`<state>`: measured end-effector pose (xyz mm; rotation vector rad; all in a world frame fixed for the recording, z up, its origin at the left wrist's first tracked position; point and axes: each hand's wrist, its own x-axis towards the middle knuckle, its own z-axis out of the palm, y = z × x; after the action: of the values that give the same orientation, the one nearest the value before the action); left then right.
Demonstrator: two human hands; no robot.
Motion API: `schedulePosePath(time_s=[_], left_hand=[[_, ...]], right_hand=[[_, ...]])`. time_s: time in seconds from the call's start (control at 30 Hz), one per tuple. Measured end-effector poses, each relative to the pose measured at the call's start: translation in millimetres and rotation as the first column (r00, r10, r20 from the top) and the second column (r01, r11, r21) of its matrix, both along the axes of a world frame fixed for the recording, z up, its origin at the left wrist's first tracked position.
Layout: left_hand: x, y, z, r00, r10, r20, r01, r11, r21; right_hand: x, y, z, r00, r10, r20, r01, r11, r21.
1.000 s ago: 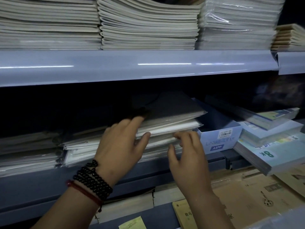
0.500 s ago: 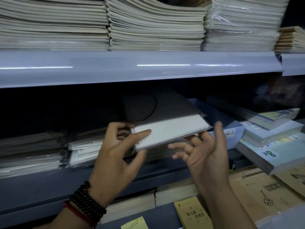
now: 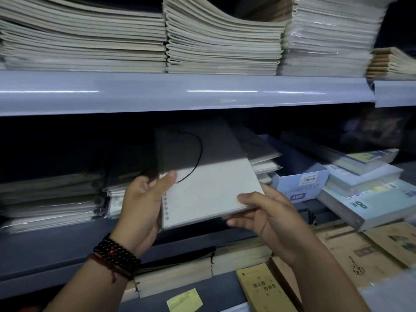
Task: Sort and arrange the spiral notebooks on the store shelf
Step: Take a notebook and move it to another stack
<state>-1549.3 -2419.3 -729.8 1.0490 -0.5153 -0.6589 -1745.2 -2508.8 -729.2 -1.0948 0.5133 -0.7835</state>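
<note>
**What is at the left of the frame?**
A dim pile of wrapped notebooks [image 3: 51,199] on the middle shelf [image 3: 56,248], blurred, with covers too dark to read. Above them, paper stacks [image 3: 90,41] run off the top edge.

**And the hands?**
At centre frame is the left hand [image 3: 144,199], with a beaded bracelet [image 3: 117,253] at its wrist. It grips the spiral notebook [image 3: 209,188] at the binding edge, thumb on the cover and fingers curled out of sight beneath. The notebook is held tilted in front of the middle shelf's opening. Its far half is lost in shadow, and a thin black cord [image 3: 198,154] loops across the cover. The right hand [image 3: 267,212] pinches the near right corner, thumb on top and fingers under.

**Further right?**
Low down, a yellow booklet [image 3: 263,289] runs off the bottom edge. Higher up is a pale blue box [image 3: 299,183] with a label too blurred to read. Beyond it is a pad marked 8K [image 3: 364,206], cut off by the right edge.
</note>
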Motion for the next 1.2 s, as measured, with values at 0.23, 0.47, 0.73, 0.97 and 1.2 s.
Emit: schedulePosePath(time_s=[0.23,0.47,0.73,0.97,1.2], left_hand=[[11,19,-8,0.982,-0.143,0.122,0.135,0.988,0.077],[24,48,-11,0.981,-0.065,0.184,0.040,0.990,0.133],[30,90,-3,0.946,-0.080,0.315,0.035,0.989,0.145],[36,113,8,0.930,-0.136,0.341,0.094,0.986,0.137],[42,124,15,0.946,-0.214,0.245,0.206,0.977,0.058]], right_hand=[[9,7,-2,0.950,-0.287,-0.121,0.266,0.950,-0.161],[20,28,-11,0.929,-0.322,-0.184,0.283,0.936,-0.208],[10,52,-13,0.898,-0.396,-0.193,0.302,0.872,-0.386],[1,67,-1,0.910,-0.413,-0.047,0.332,0.791,-0.515],[0,71,-1,0.933,-0.356,-0.043,0.284,0.807,-0.517]])
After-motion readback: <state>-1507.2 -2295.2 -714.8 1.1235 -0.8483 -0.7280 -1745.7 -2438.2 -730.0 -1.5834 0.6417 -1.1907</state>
